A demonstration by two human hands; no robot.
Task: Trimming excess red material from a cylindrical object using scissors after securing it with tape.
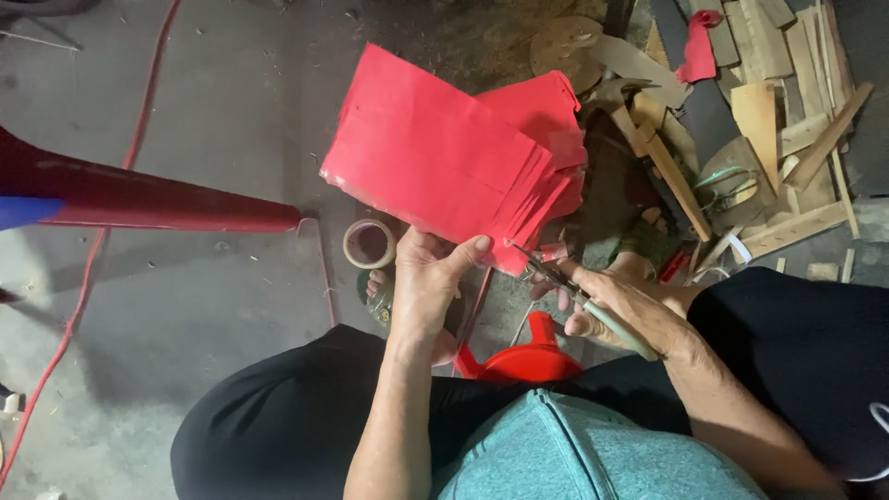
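- The left hand [424,287] pinches the lower edge of a folded stack of bright red paper sheets [435,157], thumb on top and the other digits underneath; its grip is closed on the paper.
- The red paper stack is held up in the air above the person's knees, tilted, with its right edge already cut into a fringe of narrow strips.
- The right hand [616,306] is wrapped around a pair of small scissors with pale green handles [579,296]; its grip is closed on the handles, and the blades sit at the lower right corner of the paper.
- To cut well here, I judge the paper should be kept taut and the layers squared, so that the blades bite all sheets evenly and the strips stay parallel.
- The supporting thumb looks close to the blades; keeping it back from the cut line seems wise.
- On the concrete floor [204,83] lie a roll of tan tape [369,243], a red cable [139,130], and a pile of wooden offcuts [778,120] at the upper right.
- A red plastic stool [519,356] shows between the legs.
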